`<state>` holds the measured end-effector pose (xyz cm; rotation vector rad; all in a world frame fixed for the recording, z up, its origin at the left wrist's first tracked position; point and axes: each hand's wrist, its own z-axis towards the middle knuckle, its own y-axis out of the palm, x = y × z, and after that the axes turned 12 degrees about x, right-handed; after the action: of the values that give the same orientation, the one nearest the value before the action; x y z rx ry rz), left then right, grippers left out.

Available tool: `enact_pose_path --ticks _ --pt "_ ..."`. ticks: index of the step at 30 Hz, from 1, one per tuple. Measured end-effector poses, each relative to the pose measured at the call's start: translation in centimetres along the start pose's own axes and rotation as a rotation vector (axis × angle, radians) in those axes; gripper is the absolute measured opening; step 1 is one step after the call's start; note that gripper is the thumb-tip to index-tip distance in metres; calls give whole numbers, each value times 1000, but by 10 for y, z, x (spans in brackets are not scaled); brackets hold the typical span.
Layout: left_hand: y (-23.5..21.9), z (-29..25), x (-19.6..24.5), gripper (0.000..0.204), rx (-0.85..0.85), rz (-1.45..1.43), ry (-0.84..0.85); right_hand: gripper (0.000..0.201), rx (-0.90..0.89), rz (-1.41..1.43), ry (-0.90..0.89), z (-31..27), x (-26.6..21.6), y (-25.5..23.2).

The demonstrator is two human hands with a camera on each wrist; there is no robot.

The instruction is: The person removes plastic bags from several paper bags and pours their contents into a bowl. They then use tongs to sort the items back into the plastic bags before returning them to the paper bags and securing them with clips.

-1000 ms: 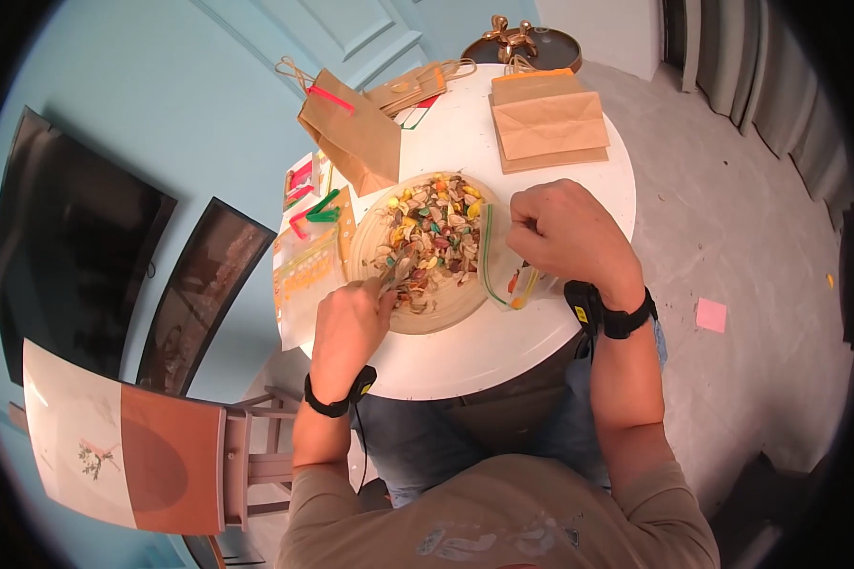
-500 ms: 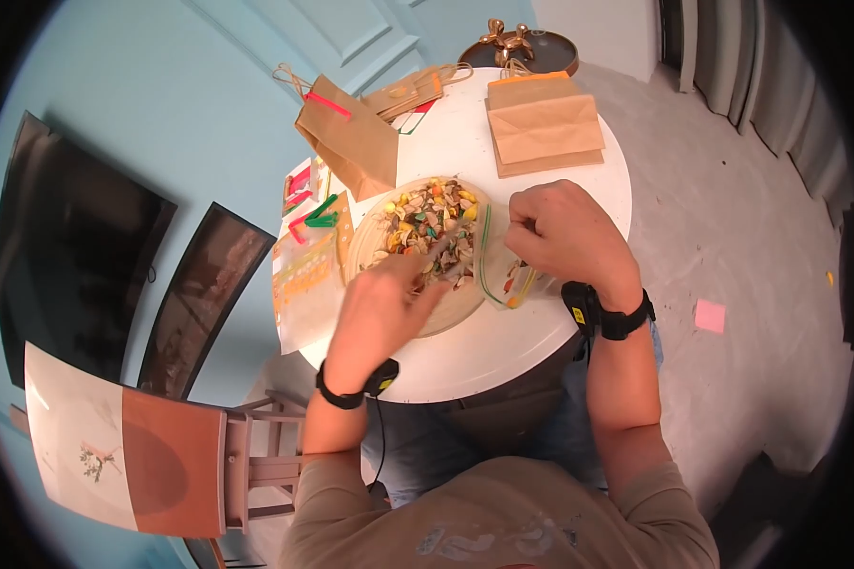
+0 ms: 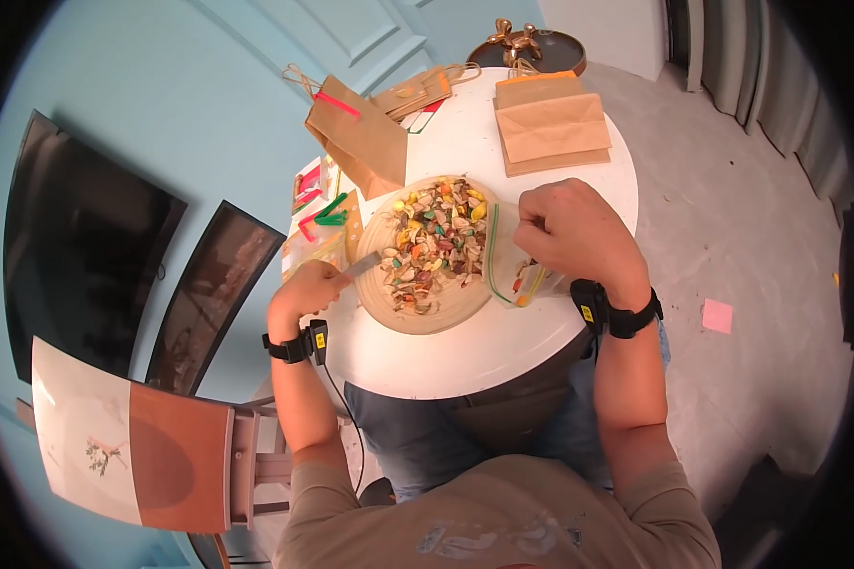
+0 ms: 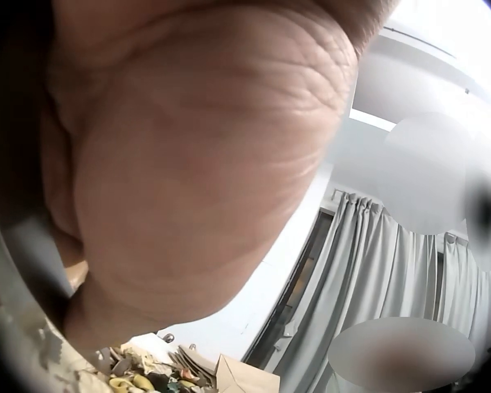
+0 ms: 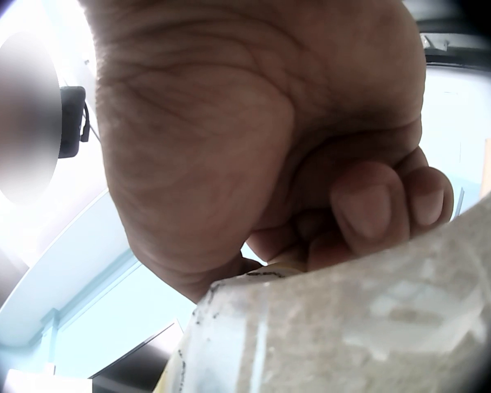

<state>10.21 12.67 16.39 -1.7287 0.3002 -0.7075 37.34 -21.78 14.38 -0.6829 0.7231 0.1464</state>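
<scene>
My left hand (image 3: 304, 294) grips a grey, flat-ended tool (image 3: 363, 265) at the left rim of a round tan tray (image 3: 378, 305). Mixed dried pieces (image 3: 436, 237), yellow, green, red and brown, cover the tray. At its right side my right hand (image 3: 579, 232) pinches the edge of a clear zip bag (image 3: 505, 248) with a green seal strip; a few pieces lie inside. In the right wrist view the fingers (image 5: 367, 211) curl above the bag (image 5: 352, 336). The left wrist view shows mostly the palm (image 4: 188, 164).
A brown paper bag (image 3: 356, 137) stands behind the tray, another (image 3: 552, 128) lies at the back right. Green strips (image 3: 330, 216) and a plastic packet (image 3: 306, 248) are on the left of the white table (image 3: 455, 370). A metallic figurine (image 3: 514, 43) stands beyond.
My left hand moved in over the pieces, then back left to the tray's rim with the tool. The right hand has kept its hold on the clear bag.
</scene>
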Motion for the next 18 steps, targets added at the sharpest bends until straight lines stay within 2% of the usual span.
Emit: enact_pose_path --ticks 5,11,18 --pt "21 6 21 45 -70 -32 79 20 -16 15 7 1 -3 3" --pt "40 5 44 51 -29 -30 310 18 -21 5 -6 2 -4 6" --pt "52 1 55 43 -13 33 325 18 -25 -3 -6 1 -1 8"
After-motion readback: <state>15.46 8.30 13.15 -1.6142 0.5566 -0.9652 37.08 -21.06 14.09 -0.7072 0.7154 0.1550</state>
